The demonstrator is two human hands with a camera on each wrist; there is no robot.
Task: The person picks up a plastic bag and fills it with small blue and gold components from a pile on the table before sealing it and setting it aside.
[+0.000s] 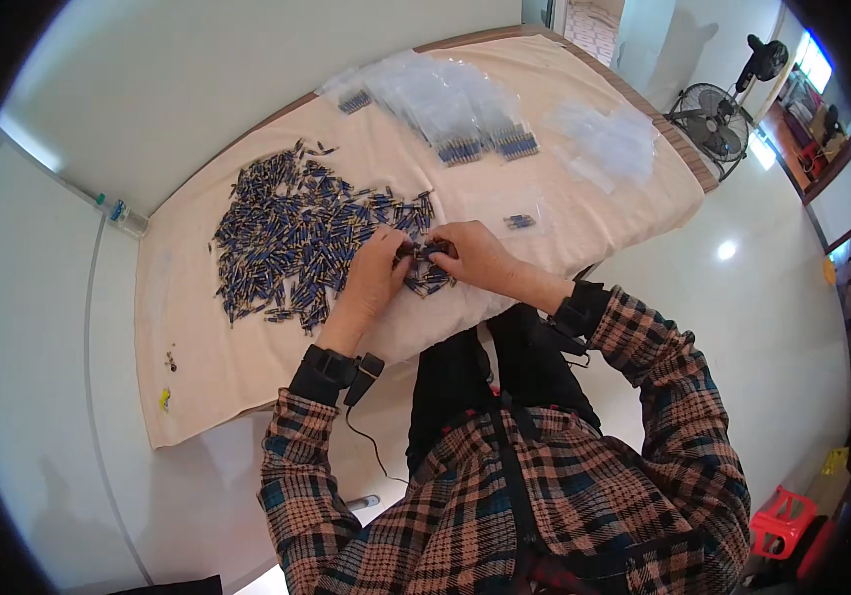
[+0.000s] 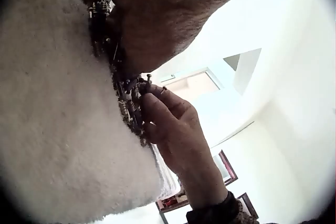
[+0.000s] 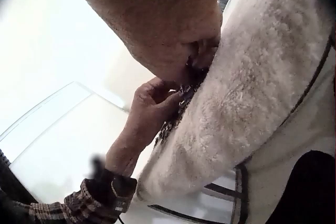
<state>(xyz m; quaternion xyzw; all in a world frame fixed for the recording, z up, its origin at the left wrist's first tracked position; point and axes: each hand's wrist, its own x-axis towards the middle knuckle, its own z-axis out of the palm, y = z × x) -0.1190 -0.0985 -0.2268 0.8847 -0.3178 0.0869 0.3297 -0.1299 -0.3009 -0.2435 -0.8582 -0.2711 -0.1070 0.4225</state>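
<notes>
A wide heap of small blue-and-brass plug-like pieces (image 1: 291,238) covers the left middle of the cloth. At its near right edge my left hand (image 1: 376,273) and right hand (image 1: 477,254) meet, fingertips almost together. In the left wrist view my right hand (image 2: 176,127) pinches small pieces between thumb and fingers, one thin piece (image 2: 149,79) sticking up. The right wrist view shows my left hand (image 3: 144,113) with thumb and fingers curled on dark pieces low over the cloth; how many it holds I cannot tell. A few loose pieces (image 1: 431,281) lie beneath both hands.
Clear bags (image 1: 425,89) with rows of the pieces lie stacked at the back. Flat clear bags (image 1: 604,144) are at the right. One bag with a few pieces (image 1: 518,221) lies right of my hands. Small bits (image 1: 170,362) and a yellow scrap (image 1: 165,399) sit far left.
</notes>
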